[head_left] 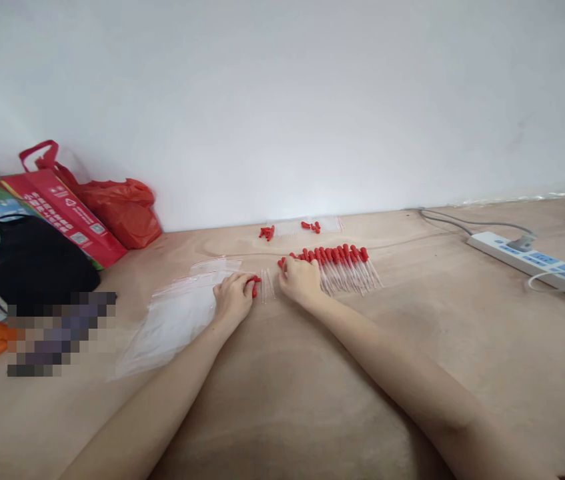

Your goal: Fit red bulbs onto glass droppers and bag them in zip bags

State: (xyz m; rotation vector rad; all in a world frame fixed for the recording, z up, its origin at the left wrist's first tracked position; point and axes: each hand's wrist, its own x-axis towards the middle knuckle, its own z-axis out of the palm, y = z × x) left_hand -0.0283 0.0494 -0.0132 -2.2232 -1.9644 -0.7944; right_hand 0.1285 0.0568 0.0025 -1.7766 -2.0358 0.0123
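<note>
My left hand (233, 295) is closed by the edge of the clear zip bags (172, 319), with red rubber bulbs (255, 281) at its fingertips. A few thin clear glass tubes (264, 287) lie between my two hands. My right hand (300, 280) is pinched on another red rubber bulb (281, 263); whether a tube is in it is hidden by the fingers. Just right of this hand, several droppers (347, 267) with red bulbs and clear glass stems lie side by side in a row, bulbs toward the wall.
Loose red bulbs (267, 233) and a flat clear bag (331, 225) lie near the wall. Shopping bags (69, 210), a red plastic bag (122, 210) and a black drawstring bag (32, 263) crowd the left. A white power strip (537, 263) with cables is at the right.
</note>
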